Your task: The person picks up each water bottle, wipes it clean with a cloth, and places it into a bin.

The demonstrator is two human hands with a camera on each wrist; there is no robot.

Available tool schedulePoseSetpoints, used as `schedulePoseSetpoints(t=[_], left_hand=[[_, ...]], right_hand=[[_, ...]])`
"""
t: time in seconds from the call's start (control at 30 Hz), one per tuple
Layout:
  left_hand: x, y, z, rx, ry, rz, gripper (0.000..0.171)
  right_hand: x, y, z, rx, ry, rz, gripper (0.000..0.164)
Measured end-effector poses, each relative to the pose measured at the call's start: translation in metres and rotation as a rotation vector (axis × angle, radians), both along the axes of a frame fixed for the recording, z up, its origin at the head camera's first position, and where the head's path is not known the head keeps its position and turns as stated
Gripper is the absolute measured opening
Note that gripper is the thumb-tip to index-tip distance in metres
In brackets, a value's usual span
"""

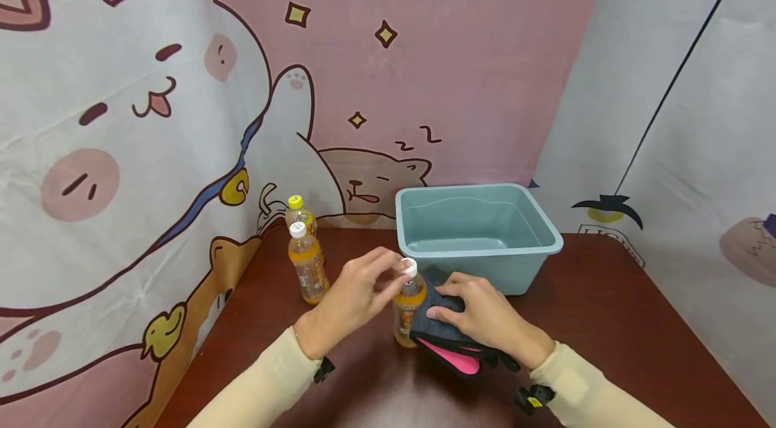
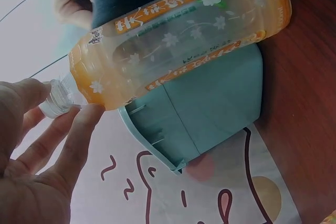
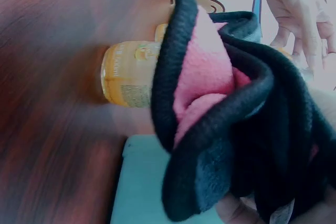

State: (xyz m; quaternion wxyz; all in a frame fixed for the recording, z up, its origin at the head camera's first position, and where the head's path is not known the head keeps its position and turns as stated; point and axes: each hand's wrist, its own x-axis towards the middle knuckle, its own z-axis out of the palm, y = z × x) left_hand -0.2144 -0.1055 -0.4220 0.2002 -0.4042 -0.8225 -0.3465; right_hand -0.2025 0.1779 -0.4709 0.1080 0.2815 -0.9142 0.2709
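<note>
A clear plastic bottle (image 1: 405, 312) with an orange label and white cap stands upright on the table. My left hand (image 1: 364, 286) pinches it at the cap with thumb and fingers, as the left wrist view also shows around the bottle's neck. My right hand (image 1: 485, 310) grips a folded cloth (image 1: 439, 320), dark grey outside, pink inside, with black edging. The cloth lies against the bottle's right side and hides part of it. In the right wrist view, the bunched cloth (image 3: 205, 77) covers much of the bottle (image 3: 123, 74).
A blue-grey plastic tub (image 1: 479, 256) stands just behind the hands. Two more bottles are at the left: a white-capped bottle (image 1: 308, 266) in front of a yellow-capped bottle (image 1: 297, 209). The brown table (image 1: 582, 307) meets a cartoon-printed backdrop (image 1: 461, 64).
</note>
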Motion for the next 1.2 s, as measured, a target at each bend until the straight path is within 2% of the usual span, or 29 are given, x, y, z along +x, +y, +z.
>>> schedulePoseSetpoints(t=[0.33,0.53,0.73,0.97,1.2], left_hand=[[-0.001,-0.001,-0.001,-0.001,0.020,0.004,0.022],[-0.001,-0.001,-0.001,0.002,0.015,0.008,0.020],[-0.002,-0.001,-0.002,-0.001,0.014,0.000,0.020],[-0.004,0.001,-0.001,0.013,0.033,-0.007,0.020],[-0.002,0.001,-0.001,0.001,0.011,-0.002,0.019]], right_hand=[[-0.009,-0.003,-0.012,0.154,-0.132,0.016,0.047],[-0.009,-0.008,-0.021,0.241,-0.223,0.019,0.048],[-0.009,-0.009,-0.032,0.237,-0.279,0.002,0.049],[-0.011,-0.007,-0.031,0.226,-0.280,-0.001,0.050],[-0.010,-0.004,-0.031,0.201,-0.262,0.007,0.049]])
